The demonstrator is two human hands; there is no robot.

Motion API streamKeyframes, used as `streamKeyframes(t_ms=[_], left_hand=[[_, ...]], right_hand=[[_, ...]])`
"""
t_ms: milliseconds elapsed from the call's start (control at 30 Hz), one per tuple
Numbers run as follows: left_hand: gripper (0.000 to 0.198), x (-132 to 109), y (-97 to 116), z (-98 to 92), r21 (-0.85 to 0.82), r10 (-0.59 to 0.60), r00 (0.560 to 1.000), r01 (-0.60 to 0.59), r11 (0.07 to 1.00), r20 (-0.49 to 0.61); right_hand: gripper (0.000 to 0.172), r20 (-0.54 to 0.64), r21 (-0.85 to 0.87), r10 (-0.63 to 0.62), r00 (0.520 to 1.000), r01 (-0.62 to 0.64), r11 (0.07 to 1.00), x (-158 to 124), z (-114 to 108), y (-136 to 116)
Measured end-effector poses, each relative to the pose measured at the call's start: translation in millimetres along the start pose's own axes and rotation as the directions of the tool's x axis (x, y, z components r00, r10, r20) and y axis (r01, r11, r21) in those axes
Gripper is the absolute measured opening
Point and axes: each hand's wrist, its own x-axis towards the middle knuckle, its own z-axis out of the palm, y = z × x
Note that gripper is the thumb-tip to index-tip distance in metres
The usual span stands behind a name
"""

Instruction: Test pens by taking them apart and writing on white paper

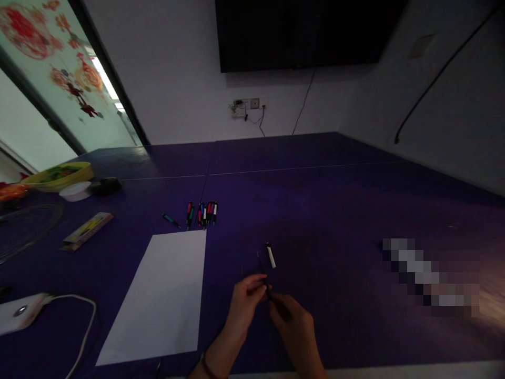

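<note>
Both hands meet over the purple table, on a slim dark pen part with a thin stem pointing away from me. My left hand pinches it between thumb and fingertips. At its near end, the fingers of my right hand are closed around it; part of it is hidden there. Just beyond my hands lies a black-and-white pen barrel, apart from them. Left of my left hand is a white sheet of paper. Several coloured pens lie grouped past its far edge, with a green-and-black pen beside them.
On the left are a narrow box, a yellow basket, a white round container and a white device with a cable. A blurred-out object lies right. A screen hangs on the wall.
</note>
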Motion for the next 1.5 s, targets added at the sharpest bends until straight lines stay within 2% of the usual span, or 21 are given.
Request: streamKeyframes(t_ms=[167,300,400,467,567,700,767,867,933,1000,1067,1133,1200,1233,1300,1400,1467,1500], left_hand=[[0.024,-5.3,10.7,0.7,0.107,0.125,0.992,-0.124,0.987,-0.006],[0.023,-9.2,13.1,-0.3,0.114,0.161,0.986,-0.154,0.981,-0.052],[0.026,-10.7,10.9,-1.6,0.042,0.166,0.978,-0.162,0.986,-0.129],[0.033,-11.4,9.2,-2.4,-0.035,0.14,0.978,-0.147,0.988,-0.153],[0.038,-12.8,8.9,-3.5,-0.122,0.088,0.987,-0.105,0.987,-0.134],[0.031,-13.8,12.5,-6.5,-0.109,0.089,0.989,-0.102,0.989,-0.119],[0.027,-13.2,12.7,-8.6,-0.054,0.094,0.989,-0.1,0.994,-0.111],[0.024,-11.2,9.5,-9.8,-0.054,0.077,0.99,-0.084,0.995,-0.116],[0.025,-10.1,6.9,-8.3,-0.128,0.044,0.991,-0.06,0.99,-0.129],[0.027,-9.4,5.9,-6.2,-0.203,0.002,0.991,-0.029,0.979,-0.135],[0.028,-9.0,7.3,-5.4,-0.241,-0.028,0.991,-0.004,0.97,-0.133],[0.027,-8.5,10.9,-6.9,-0.219,-0.026,0.993,0.0,0.976,-0.116],[0.025,-7.6,15.3,-10.1,-0.139,0.007,0.997,-0.017,0.99,-0.075],[0.025,-7.2,17.3,-11.7,-0.096,0.023,0.999,-0.028,0.995,-0.045],[0.028,-6.4,20.0,-13.5,-0.054,0.036,0.999,-0.034,0.998,0.02],[0.03,-6.2,20.7,-12.2,-0.121,0.013,0.998,-0.005,0.993,0.068],[0.026,-6.6,19.7,-10.0,-0.207,-0.009,0.997,0.026,0.978,0.082],[0.024,-6.8,19.0,-9.1,-0.251,-0.02,0.995,0.044,0.967,0.097]], right_hand=[[0.026,0.062,0.281,0.069,0.996,-0.083,0.956,-1.2,2.9,0.9],[0.034,0.198,0.504,0.236,0.951,-0.305,0.808,-1.0,7.6,-1.6],[0.038,0.204,0.607,0.344,0.917,-0.394,0.69,-0.9,8.7,-3.5],[0.036,0.17,0.619,0.351,0.921,-0.377,0.689,-1.0,7.1,-5.1],[0.031,0.159,0.575,0.314,0.936,-0.346,0.741,-0.6,3.5,-9.0],[0.043,0.323,0.588,0.334,0.885,-0.465,0.662,2.0,2.9,-14.1],[0.046,0.358,0.566,0.353,0.864,-0.501,0.654,2.9,3.6,-15.2],[0.045,0.298,0.464,0.335,0.894,-0.442,0.768,1.0,4.1,-14.8],[0.044,0.173,0.344,0.256,0.951,-0.302,0.889,-2.1,4.4,-13.2],[0.043,0.011,0.216,0.12,0.993,-0.12,0.969,-5.6,5.3,-10.9],[0.041,-0.102,0.158,0.024,0.995,-0.008,0.987,-8.1,6.6,-8.4],[0.04,-0.084,0.212,0.063,0.994,-0.044,0.976,-8.9,7.9,-6.9],[0.041,0.081,0.356,0.202,0.976,-0.218,0.909,-8.0,9.0,-7.4],[0.043,0.19,0.438,0.279,0.941,-0.336,0.834,-7.2,9.3,-8.5],[0.044,0.395,0.576,0.365,0.843,-0.537,0.617,-5.5,9.4,-11.5],[0.042,0.63,0.63,0.327,0.704,-0.71,0.315,-4.4,7.3,-15.5],[0.037,0.73,0.606,0.261,0.632,-0.775,0.181,-4.5,5.1,-16.9],[0.034,0.75,0.605,0.241,0.616,-0.786,0.127,-4.6,4.5,-17.2]])
